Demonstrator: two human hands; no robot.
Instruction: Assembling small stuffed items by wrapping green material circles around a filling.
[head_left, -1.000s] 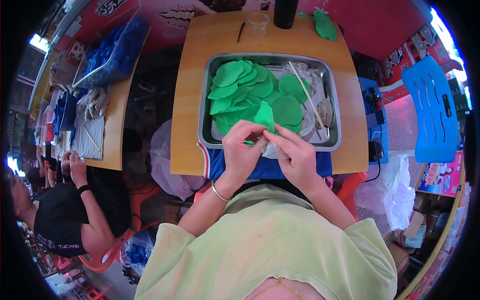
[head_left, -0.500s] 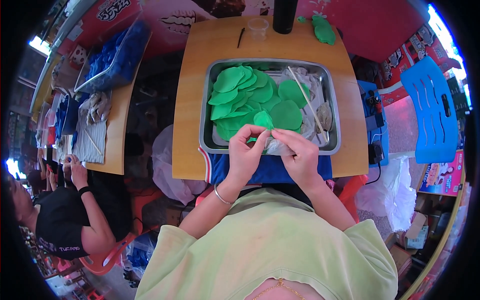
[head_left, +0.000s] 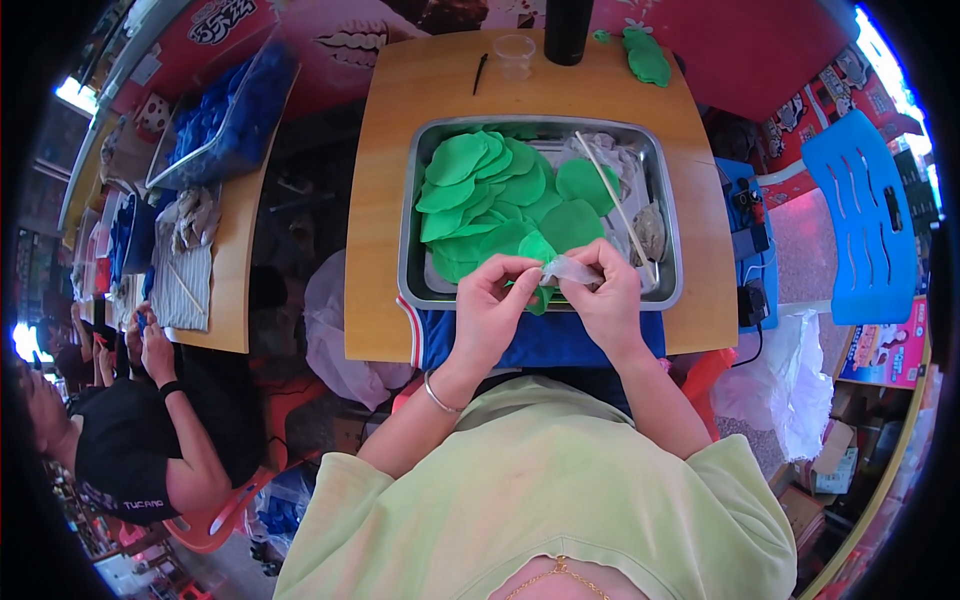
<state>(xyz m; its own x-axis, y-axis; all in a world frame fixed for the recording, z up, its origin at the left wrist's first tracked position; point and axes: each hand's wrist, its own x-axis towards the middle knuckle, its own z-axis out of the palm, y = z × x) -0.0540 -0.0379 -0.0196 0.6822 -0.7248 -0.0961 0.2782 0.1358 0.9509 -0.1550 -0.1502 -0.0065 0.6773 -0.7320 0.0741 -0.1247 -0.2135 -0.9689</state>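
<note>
Above the near edge of the metal tray [head_left: 408, 262], both my hands meet at a gathered piece of green fabric [head_left: 537, 246]. My left hand [head_left: 497, 292] is closed, thumb and forefinger pinching the green piece at its bunched middle. In my right hand [head_left: 607, 300] a whitish translucent strip [head_left: 572, 270] is gripped, and it runs to the pinch point. Green shows above and below the strip. Behind my hands, a heap of flat round green pieces [head_left: 465, 205] covers the tray's left and middle. A thin pale stick [head_left: 615, 205] leans across its right side.
Crumpled whitish material [head_left: 648, 232] lies at the tray's right. On the wooden table [head_left: 380, 180] stand a clear cup [head_left: 515, 57] and a black cylinder [head_left: 567, 35]; a green bundle [head_left: 647, 58] lies far right. A co-worker [head_left: 130, 430] sits left, a blue chair [head_left: 860, 220] stands right.
The whitish strip has come up across the green piece, drawn toward the right. My right hand has turned and its fingers have shifted; green now also shows below the pinch.
</note>
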